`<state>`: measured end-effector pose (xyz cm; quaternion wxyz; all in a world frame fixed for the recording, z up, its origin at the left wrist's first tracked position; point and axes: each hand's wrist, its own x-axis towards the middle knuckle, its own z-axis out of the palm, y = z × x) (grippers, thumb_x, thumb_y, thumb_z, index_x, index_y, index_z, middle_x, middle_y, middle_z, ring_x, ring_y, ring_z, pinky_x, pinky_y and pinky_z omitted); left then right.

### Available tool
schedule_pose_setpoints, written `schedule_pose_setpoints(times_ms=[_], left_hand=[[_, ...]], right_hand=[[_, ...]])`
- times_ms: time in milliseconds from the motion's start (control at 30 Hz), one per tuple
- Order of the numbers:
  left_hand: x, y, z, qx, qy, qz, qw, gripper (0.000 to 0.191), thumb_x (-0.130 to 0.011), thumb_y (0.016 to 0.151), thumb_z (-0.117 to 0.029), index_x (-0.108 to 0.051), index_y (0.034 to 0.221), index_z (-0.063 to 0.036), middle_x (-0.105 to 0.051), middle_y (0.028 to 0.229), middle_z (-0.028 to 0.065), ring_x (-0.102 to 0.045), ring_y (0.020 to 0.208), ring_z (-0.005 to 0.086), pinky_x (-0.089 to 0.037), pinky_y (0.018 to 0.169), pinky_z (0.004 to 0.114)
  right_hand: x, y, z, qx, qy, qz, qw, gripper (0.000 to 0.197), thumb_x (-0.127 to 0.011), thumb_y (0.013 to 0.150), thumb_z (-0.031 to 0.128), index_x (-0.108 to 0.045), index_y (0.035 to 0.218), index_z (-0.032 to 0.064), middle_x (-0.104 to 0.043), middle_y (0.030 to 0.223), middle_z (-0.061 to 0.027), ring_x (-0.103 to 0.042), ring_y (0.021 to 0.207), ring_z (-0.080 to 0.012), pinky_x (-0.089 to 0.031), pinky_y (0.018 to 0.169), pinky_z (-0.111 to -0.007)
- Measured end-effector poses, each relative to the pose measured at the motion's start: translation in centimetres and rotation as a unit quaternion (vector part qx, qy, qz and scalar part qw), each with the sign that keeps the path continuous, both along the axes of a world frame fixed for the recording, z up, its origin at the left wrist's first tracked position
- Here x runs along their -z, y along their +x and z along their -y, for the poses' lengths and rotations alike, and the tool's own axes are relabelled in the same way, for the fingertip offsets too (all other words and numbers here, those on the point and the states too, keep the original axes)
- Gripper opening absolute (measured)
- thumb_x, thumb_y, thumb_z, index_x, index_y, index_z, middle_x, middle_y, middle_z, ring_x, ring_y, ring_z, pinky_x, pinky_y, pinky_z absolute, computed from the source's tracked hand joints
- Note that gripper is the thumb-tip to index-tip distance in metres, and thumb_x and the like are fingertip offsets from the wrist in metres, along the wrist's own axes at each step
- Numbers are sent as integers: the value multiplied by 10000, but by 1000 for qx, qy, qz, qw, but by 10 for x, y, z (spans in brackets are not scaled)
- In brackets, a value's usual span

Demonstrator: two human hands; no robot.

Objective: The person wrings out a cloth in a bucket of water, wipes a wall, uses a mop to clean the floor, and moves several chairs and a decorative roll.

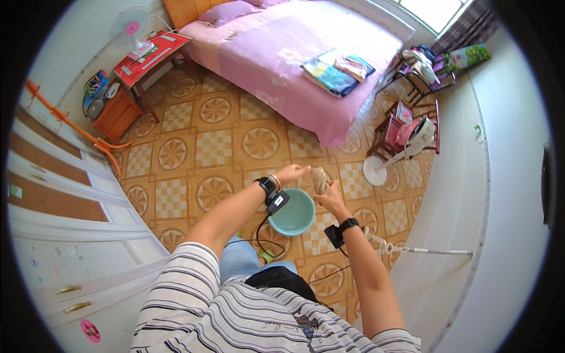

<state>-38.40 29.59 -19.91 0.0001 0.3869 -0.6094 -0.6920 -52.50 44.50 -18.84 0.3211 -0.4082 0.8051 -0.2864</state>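
Note:
My right hand [332, 198] grips the lower end of a wound bundle of beige twine [319, 180] and holds it above the floor. To its left is my left hand [293, 174], its thumb and fingers drawn together, with the fingertips close to the top of the bundle. Whether a strand runs between those fingertips is too small to tell. A round light-teal plastic basin [292, 212] stands on the floor below and between my hands, and it seems to hold water. Each wrist wears a black strap with a small device.
Ahead is a bed [265, 61] with pink bedding and folded cloth [335, 70]. At right stand a white pedestal fan [376, 171], a wooden chair [384, 132] and a mop [423, 250]. On the left are an orange coat rack [73, 125] and white cabinets [79, 247]. A cable hangs near my legs.

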Motion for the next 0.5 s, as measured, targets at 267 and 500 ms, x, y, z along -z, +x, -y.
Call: schedule_pose_setpoints(times_ms=[267,500], left_hand=[[-107,101,-63,-243,145,-236,929,523,-658,766,-506,-515,1062,-99,-557,973,3,-539,910,117,-456,780,283],[-129,244,-40,-177,-203,-368,890,266,-657,827,-280,-585,963,-63,-572,824,-11,-533,827,104,-422,768,272]], right_hand=[[-103,109,-15,-212,-173,21,962,456,-604,702,57,-376,1093,7,-499,1011,-172,-527,925,-296,-433,805,-351],[-118,169,32,-254,-70,182,947,137,-456,898,97,-537,938,-6,-550,922,-16,-500,816,-106,-421,714,-233]])
